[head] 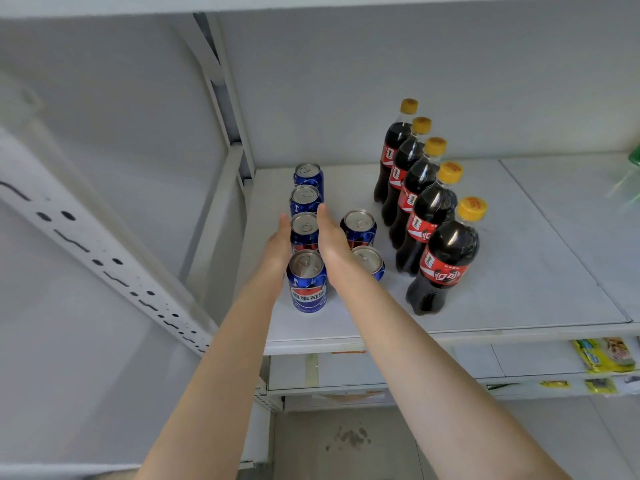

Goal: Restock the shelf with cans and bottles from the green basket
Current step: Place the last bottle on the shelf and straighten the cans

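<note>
On the white shelf (519,271) a row of several blue Pepsi cans runs front to back, with the nearest can (307,280) at the front. My left hand (278,242) lies flat along the row's left side and my right hand (332,237) flat along its right side, fingers straight, pressing on the third can (304,230). Two more blue cans (358,228) stand just right of my right hand. Further right, a row of several cola bottles (446,258) with yellow caps stands upright. The green basket is out of view.
A white perforated upright (104,261) slants across the left. The shelf's front edge (450,336) runs below the cans. Yellow packets (606,355) lie on the lower shelf at the right. Something green (628,181) shows at the far right edge.
</note>
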